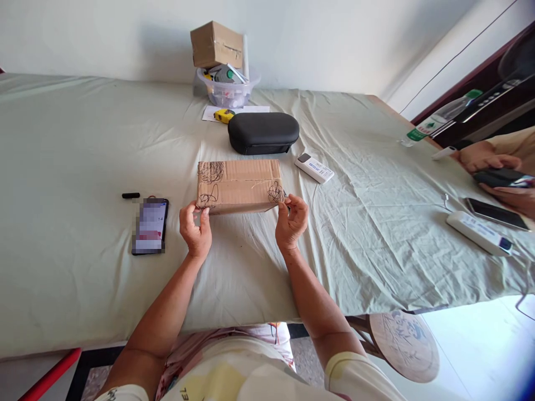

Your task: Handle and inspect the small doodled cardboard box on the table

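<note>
A brown cardboard box [242,184] with black pen scribbles at its corners is in front of me on the cloth-covered table. My left hand [195,229] pinches its near left corner, thumb towards the box and fingers curled. At the near right corner, my right hand [292,220] grips with thumb and bent fingers. The box's underside and some fingertips are hidden. Just beyond it rests a black zip case [263,132]. A white device with a dark end [315,169] lies to the box's right. Left of my left hand is a phone [150,227] with a lit screen.
A plastic basin [229,94] holding odds and ends, topped by another carton [217,44], stands by the wall. Nearby lies a yellow tape measure [224,116]. At right are a water bottle [434,122], another phone [497,214], a cabled white device [478,233] and another person's hands [497,161].
</note>
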A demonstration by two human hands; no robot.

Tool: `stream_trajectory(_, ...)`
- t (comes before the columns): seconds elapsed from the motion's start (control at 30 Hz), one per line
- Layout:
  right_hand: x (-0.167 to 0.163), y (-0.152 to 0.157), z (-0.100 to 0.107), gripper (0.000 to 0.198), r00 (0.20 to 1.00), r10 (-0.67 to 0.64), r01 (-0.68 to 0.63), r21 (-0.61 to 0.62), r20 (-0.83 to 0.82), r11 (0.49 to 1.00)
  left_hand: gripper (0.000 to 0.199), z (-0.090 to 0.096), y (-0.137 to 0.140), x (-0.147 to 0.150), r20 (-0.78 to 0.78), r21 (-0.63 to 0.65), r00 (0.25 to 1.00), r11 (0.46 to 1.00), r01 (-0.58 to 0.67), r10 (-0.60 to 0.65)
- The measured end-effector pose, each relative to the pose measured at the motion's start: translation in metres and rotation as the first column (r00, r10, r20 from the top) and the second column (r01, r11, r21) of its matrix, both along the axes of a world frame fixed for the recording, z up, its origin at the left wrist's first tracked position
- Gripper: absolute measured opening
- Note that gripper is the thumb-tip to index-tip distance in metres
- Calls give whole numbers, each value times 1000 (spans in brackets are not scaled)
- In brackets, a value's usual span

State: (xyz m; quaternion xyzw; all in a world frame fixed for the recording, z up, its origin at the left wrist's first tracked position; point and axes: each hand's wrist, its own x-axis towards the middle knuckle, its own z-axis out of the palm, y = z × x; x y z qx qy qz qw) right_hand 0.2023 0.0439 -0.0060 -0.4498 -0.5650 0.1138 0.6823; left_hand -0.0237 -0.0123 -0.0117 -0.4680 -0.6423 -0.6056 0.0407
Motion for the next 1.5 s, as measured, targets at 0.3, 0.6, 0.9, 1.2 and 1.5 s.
stream_trajectory(0.3, 0, 3, 0, 23, 994, 93, -100, -131, -63, 986, 36, 1, 1, -2, 60, -6, 998, 1000, 21, -21)
stream_trajectory(0.6, 5, 16, -26, 21, 981, 188, -158, -368, 48, 916, 22, -16, 10, -9, 163, -196, 985, 976, 94, -62)
stream_trajectory(0.9, 16, 19, -42, 10, 860, 172, 82, -463, 480, 883, 14, -24, 14, -17, 121, -326, 989, 938, 119, -83)
stream_trajectory(1.2, 5, 12, -28, 35, 916, 112, 35, -354, 385, 934, 27, -13, 8, -9, 52, -279, 995, 956, 97, -86)
stream_trajectory(1.5, -23, -14, -20, 110, 834, -85, 224, -193, 545, 955, 107, -24, -2, 27, -78, -171, 997, 985, -10, -4)
